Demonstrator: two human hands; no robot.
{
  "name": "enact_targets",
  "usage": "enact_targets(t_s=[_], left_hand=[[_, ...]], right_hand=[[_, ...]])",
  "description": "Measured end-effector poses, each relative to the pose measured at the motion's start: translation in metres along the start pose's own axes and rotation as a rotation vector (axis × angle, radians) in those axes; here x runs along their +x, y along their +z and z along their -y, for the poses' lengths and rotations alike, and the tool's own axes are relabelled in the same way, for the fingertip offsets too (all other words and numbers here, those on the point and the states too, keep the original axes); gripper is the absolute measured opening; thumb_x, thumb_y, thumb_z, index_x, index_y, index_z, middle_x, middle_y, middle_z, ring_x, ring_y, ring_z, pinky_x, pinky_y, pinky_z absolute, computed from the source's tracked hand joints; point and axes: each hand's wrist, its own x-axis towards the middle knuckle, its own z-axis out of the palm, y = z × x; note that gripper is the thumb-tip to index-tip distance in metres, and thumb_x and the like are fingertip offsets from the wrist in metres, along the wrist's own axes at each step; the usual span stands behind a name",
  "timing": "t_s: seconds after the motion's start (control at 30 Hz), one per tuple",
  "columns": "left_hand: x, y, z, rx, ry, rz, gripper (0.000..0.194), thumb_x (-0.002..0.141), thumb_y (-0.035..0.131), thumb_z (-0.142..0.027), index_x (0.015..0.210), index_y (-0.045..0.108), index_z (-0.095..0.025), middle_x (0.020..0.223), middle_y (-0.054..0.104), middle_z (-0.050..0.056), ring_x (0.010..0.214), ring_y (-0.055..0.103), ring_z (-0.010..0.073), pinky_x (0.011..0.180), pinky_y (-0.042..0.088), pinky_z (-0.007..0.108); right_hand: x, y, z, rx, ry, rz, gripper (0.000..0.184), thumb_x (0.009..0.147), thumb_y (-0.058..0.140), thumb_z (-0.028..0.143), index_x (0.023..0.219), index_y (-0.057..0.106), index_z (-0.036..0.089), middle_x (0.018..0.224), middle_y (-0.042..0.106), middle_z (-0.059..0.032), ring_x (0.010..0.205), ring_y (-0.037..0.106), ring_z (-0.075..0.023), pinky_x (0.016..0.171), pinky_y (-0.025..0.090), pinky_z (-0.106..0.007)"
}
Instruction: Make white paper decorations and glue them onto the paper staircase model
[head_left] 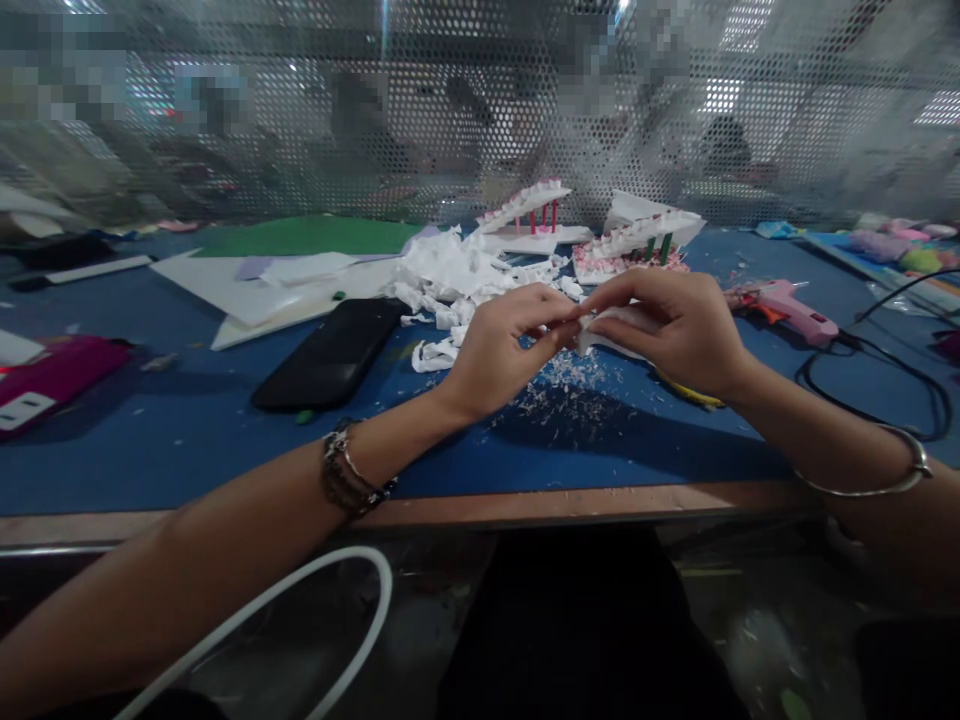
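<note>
My left hand (pixel 514 340) and my right hand (pixel 667 325) meet above the blue tabletop, fingertips pinched close together. Between them is a piece of white paper (pixel 590 338), its larger part lying under my right fingers. Small white paper shreds (pixel 562 395) are scattered on the table just below. Behind my left hand rises a heap of crumpled white paper (pixel 454 270). Two small white slanted models stand at the back: one on red posts (pixel 529 205), the other on green posts (pixel 649 238) with pink and white bits at its base.
A black phone (pixel 334 355) lies left of my hands, near white sheets (pixel 217 285) and a green sheet (pixel 300 236). To the right are a pink glue gun (pixel 791 308) and its black cable (pixel 930 390). A magenta object (pixel 67 380) sits far left. Perforated metal (pixel 480 130) closes the back.
</note>
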Motion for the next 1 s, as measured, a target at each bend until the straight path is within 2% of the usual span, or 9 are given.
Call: enact_targets(t_s=[0.2, 0.4, 0.53, 0.7, 0.87, 1.0], left_hand=[[0.0007, -0.0004, -0.0027, -0.004, -0.027, 0.005, 0.019, 0.084, 0.052, -0.027, 0.091, 0.068, -0.019, 0.089, 0.065, 0.005, 0.077, 0.060, 0.0091, 0.061, 0.050, 0.015], [-0.0006, 0.0028, -0.0042, -0.020, -0.036, -0.025, 0.021, 0.078, 0.060, -0.034, 0.090, 0.067, -0.017, 0.089, 0.065, 0.005, 0.072, 0.059, 0.0089, 0.060, 0.050, 0.017], [0.0001, 0.0023, -0.0030, 0.058, 0.016, -0.032, 0.018, 0.082, 0.056, -0.030, 0.089, 0.067, -0.018, 0.088, 0.066, 0.004, 0.077, 0.059, 0.0104, 0.062, 0.048, 0.018], [0.0023, 0.0001, -0.0026, 0.116, 0.081, -0.028, 0.019, 0.085, 0.052, -0.029, 0.091, 0.067, -0.019, 0.089, 0.066, 0.005, 0.081, 0.059, 0.0116, 0.070, 0.048, 0.022], [0.0018, 0.0006, -0.0026, 0.113, 0.132, -0.037, 0.018, 0.085, 0.050, -0.022, 0.090, 0.067, -0.020, 0.089, 0.065, 0.004, 0.084, 0.058, 0.0122, 0.075, 0.048, 0.026], [0.0008, 0.0008, -0.0022, 0.062, 0.117, -0.033, 0.020, 0.084, 0.048, -0.015, 0.087, 0.068, -0.018, 0.090, 0.065, 0.004, 0.084, 0.059, 0.0122, 0.075, 0.048, 0.025]], right_hand=[[-0.0005, 0.0033, 0.0003, 0.032, 0.012, -0.074, 0.008, 0.077, 0.062, 0.025, 0.075, 0.064, 0.017, 0.067, 0.064, 0.0008, 0.061, 0.056, -0.0098, 0.058, 0.042, -0.025], [-0.0017, 0.0065, 0.0007, 0.010, 0.010, -0.071, 0.009, 0.077, 0.061, 0.024, 0.072, 0.061, 0.016, 0.066, 0.063, 0.0009, 0.060, 0.053, -0.0091, 0.055, 0.039, -0.024], [-0.0015, 0.0067, -0.0017, 0.044, 0.026, -0.054, 0.011, 0.078, 0.060, 0.026, 0.074, 0.062, 0.016, 0.066, 0.063, 0.0009, 0.059, 0.053, -0.0085, 0.052, 0.037, -0.023], [0.0005, 0.0031, -0.0020, 0.089, 0.029, -0.030, 0.008, 0.079, 0.059, 0.025, 0.078, 0.064, 0.018, 0.071, 0.064, 0.0006, 0.061, 0.054, -0.0086, 0.056, 0.041, -0.023], [-0.0001, 0.0050, -0.0027, 0.177, 0.078, -0.067, 0.012, 0.074, 0.065, 0.028, 0.073, 0.059, 0.018, 0.070, 0.061, 0.0014, 0.063, 0.054, -0.0096, 0.055, 0.041, -0.024], [-0.0013, 0.0081, -0.0021, 0.179, 0.089, -0.068, 0.015, 0.072, 0.067, 0.027, 0.071, 0.057, 0.016, 0.068, 0.060, 0.0015, 0.063, 0.051, -0.0086, 0.053, 0.038, -0.022]])
